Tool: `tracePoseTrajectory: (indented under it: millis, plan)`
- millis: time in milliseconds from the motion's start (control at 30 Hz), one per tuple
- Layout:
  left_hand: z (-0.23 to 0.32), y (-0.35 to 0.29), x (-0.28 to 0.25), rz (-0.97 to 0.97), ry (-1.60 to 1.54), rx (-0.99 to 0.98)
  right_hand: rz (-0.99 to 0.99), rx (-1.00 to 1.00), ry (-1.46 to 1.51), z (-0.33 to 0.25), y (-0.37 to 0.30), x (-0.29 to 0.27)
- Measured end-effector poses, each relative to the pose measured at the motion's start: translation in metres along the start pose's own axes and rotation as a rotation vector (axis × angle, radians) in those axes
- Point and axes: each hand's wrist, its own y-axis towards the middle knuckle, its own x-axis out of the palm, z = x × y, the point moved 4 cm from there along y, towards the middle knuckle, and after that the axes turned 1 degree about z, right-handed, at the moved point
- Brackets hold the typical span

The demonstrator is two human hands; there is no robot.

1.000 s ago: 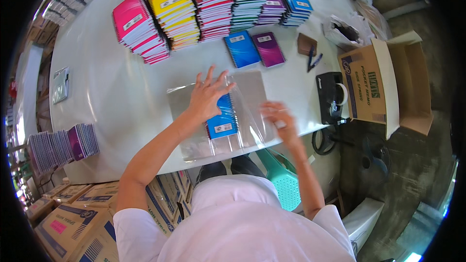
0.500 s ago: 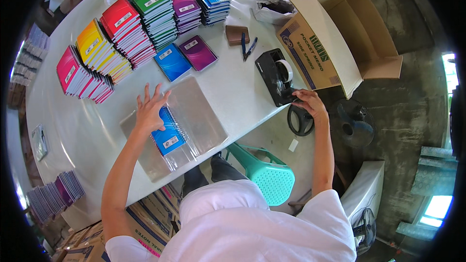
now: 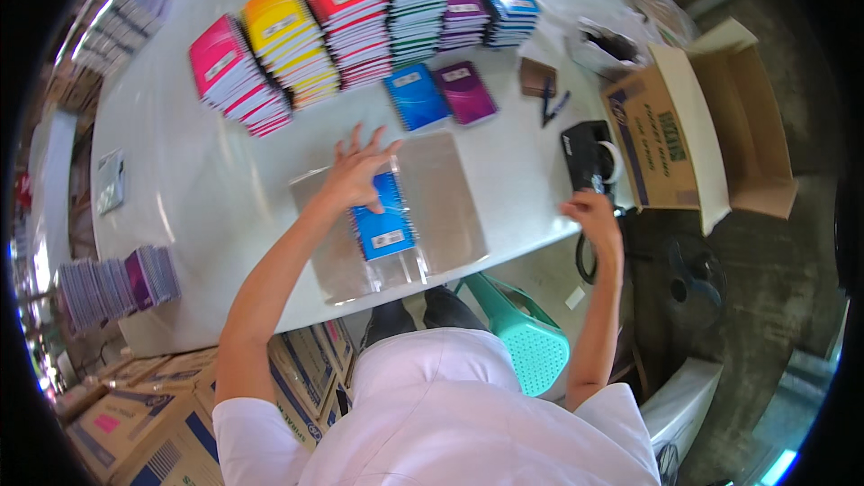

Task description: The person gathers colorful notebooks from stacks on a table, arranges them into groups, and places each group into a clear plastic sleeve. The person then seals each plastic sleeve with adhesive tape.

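Observation:
My left hand [image 3: 362,175] lies with fingers spread over the upper part of a blue spiral notebook [image 3: 387,232]. Under that notebook is a clear plastic sheet or cover [image 3: 450,207], flat at the table's near edge. My right hand [image 3: 596,218] is at the near end of a black tape dispenser [image 3: 580,148], thumb and fingers pinched together; whatever is between them is too small and blurred to make out. A white tape roll [image 3: 612,163] sits in the dispenser. Beyond the sheet lie another blue notebook [image 3: 417,97] and a purple notebook [image 3: 465,93].
Tall stacks of pink [image 3: 220,67], yellow [image 3: 279,22], red, green, purple and blue notebooks line the far side. An open cardboard box [image 3: 661,139] stands at the right, near pens [image 3: 553,108] and a brown wallet-like item [image 3: 537,77]. A green stool [image 3: 531,351] is below the table edge.
The view has shifted, so the table sits further right. My right hand has come leftward across the dispenser's near end, still pinched. My left hand stays on the blue notebook.

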Motion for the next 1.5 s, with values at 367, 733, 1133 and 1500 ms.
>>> tracePoseTrajectory:
  millis: [367, 733, 1133, 1500]
  plan:
    - [-0.011, 0.007, 0.012, -0.004, -0.058, 0.020, -0.539, -0.237, -0.331, -0.193, 0.044, 0.235]
    - [-0.023, -0.006, 0.000, 0.150, -0.007, 0.072, -0.494, -0.172, -0.759, -0.196, 0.047, 0.232]
    - [-0.030, -0.093, 0.079, 0.325, -0.654, -0.275, -0.291, -0.063, 0.537, -0.134, 0.015, 0.250]
    - [-0.004, -0.126, 0.046, 0.614, -1.171, 0.165, -0.266, -0.563, 0.439, -0.155, 0.000, 0.195]
